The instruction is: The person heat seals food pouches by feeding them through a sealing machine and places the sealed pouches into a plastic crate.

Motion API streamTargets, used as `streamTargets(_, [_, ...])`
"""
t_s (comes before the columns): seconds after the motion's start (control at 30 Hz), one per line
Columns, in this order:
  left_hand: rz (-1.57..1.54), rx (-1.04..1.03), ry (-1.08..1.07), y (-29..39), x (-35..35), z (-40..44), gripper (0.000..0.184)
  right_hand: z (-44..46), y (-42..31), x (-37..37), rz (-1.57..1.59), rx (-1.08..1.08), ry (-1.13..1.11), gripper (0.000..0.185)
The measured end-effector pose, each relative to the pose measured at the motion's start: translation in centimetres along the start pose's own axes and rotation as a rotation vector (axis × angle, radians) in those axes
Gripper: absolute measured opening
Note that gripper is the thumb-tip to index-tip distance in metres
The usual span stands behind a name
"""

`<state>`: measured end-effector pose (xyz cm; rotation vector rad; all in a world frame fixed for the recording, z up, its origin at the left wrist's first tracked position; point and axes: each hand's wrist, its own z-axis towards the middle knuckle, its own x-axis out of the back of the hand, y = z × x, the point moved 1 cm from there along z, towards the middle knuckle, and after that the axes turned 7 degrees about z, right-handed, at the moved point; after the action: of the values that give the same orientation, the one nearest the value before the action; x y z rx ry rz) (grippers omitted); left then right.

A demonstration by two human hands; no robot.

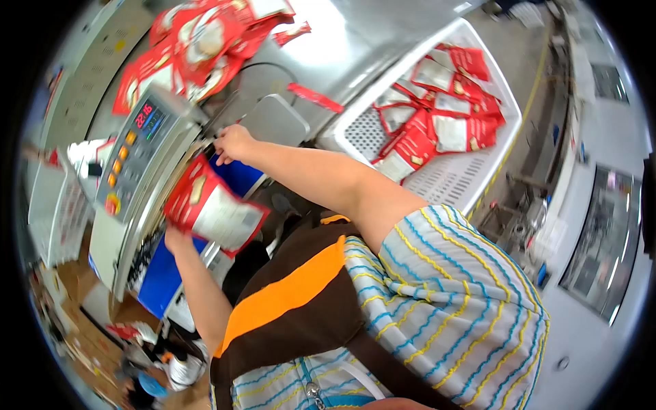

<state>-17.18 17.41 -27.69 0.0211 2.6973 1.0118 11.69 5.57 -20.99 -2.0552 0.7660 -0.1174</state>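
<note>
A red and white printed pouch (222,212) hangs at the long slot along the front of a sealing machine (147,147). The machine has a red digital display and orange buttons. My left hand (178,239) is closed at the pouch's lower left corner, with its fingers partly hidden behind the pouch. Near the far end of the slot is my right hand (234,143), its fingers curled, just beyond the pouch's upper corner. Whatever its fingertips hold, if anything, cannot be made out. Beneath the slot runs a blue panel (160,283).
A white perforated crate (447,178) to the right holds several red pouches (451,102). More red pouches (205,41) are heaped on the metal table (383,27) behind the machine. A grey plate (277,119) and a red strip (314,98) lie beyond my right hand.
</note>
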Motion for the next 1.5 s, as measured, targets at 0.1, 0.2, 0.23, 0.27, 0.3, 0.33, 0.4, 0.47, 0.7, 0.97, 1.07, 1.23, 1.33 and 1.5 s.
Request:
streamTargets(0.1, [0.231,-0.188,0.317,0.1,2.1,-3.0,0.035,-5.5,-3.5,7.5,0.158,0.334,0.04,0.02])
streamTargets(0.2, [0.65,-0.612,0.719,-1.9,0.6,-7.9,0.038,-11.6,-5.9,20.4,0.207,0.46,0.395,0.017])
streamTargets(0.23, [0.961,-0.672,0.762,-1.9,-1.6,-10.0,0.035,-12.9,-4.8,26.7,0.012,0.651,0.515,0.018])
streamTargets(0.27, [1.275,-0.73,0.805,-2.4,-4.2,-12.8,0.033,-14.4,-4.7,32.5,-0.016,0.63,0.695,0.019])
streamTargets(0.3, [1.259,-0.748,0.656,-3.3,-5.8,-13.7,0.032,-16.1,-4.6,38.2,-0.037,0.594,0.873,0.021])
streamTargets(0.33, [1.244,-0.762,0.512,-3.9,-7.3,-14.5,0.031,-17.2,-4.3,44.0,0.012,0.492,1.064,0.02])
streamTargets(0.4, [1.237,-0.751,0.304,-5.2,-10.7,-15.8,0.029,-19.4,-3.7,54.3,-0.478,0.301,1.372,0.038])
streamTargets(0.47, [1.275,-0.653,0.203,-6.1,-13.6,-16.7,0.026,-21.2,-4.8,60.3,-0.753,0.284,1.596,0.04])
streamTargets(0.7, [1.352,-0.539,0.14,-7.1,-15.5,-19.2,0.022,-19.8,-8.2,69.7,-0.578,0.119,1.526,0.058])
streamTargets(0.97, [1.003,-0.436,-0.202,-7.4,-23.5,-19.8,0.021,-20.9,-9.0,59.8,-0.865,0.602,1.359,0.022])
streamTargets(1.07, [0.886,-0.415,-0.473,-7.1,-30.7,-20.7,0.02,-25.8,-13.7,49.8,-1.045,0.849,1.273,0.014])
streamTargets(1.23, [0.728,-0.72,-0.985,-6.2,-41.2,-23.9,0.028,-32.6,-19.8,32.5,-0.818,0.895,0.954,0.012])
streamTargets(1.33, [0.82,-1.228,-0.83,-1.7,-42.3,-28.5,0.035,-32.1,-20.0,22.0,-0.797,0.92,0.633,0.012])
streamTargets(1.5, [0.712,-1.209,-0.545,1.9,-32.9,-27.4,0.037,-28.5,-16.9,10.4,-0.681,0.96,0.344,0.013])
